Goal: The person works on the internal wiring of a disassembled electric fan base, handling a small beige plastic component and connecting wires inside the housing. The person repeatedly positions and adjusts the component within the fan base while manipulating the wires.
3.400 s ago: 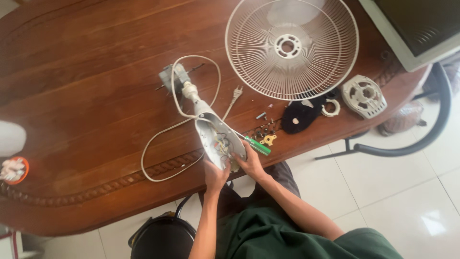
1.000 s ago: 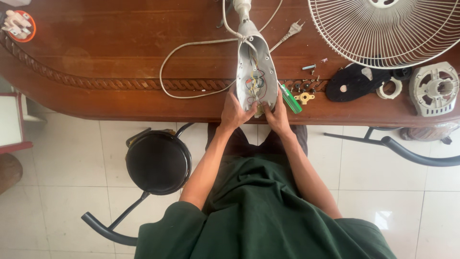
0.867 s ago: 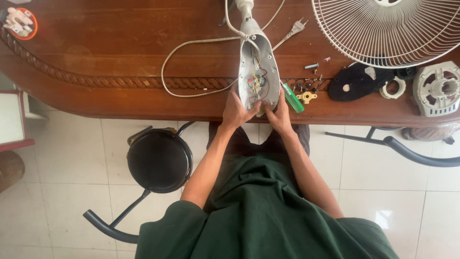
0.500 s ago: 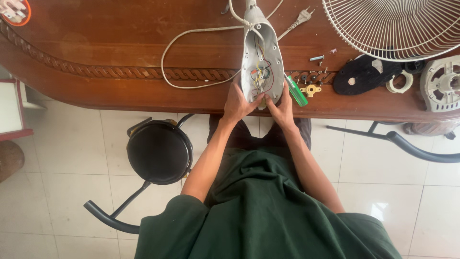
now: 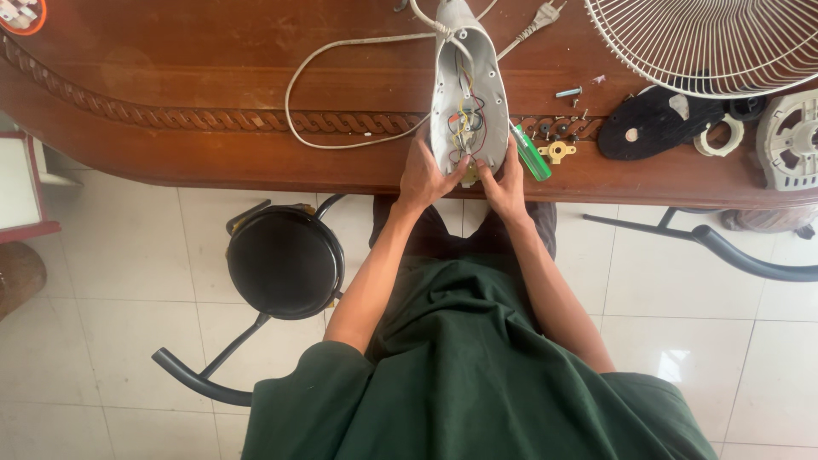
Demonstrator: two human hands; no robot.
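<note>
At the table edge, left hand and right hand clasp the opened grey housing.

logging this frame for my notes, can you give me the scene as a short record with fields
setting: wooden table over a white tiled floor, black stool beside the person
left hand: grips the near end of the opened grey housing, wires showing inside
right hand: on the same end, fingers at the wiring
beside the hands: green-handled screwdriver, yellow part, loose screws
further right: white fan grille, black part
cord: white power cord looped on the table
</note>
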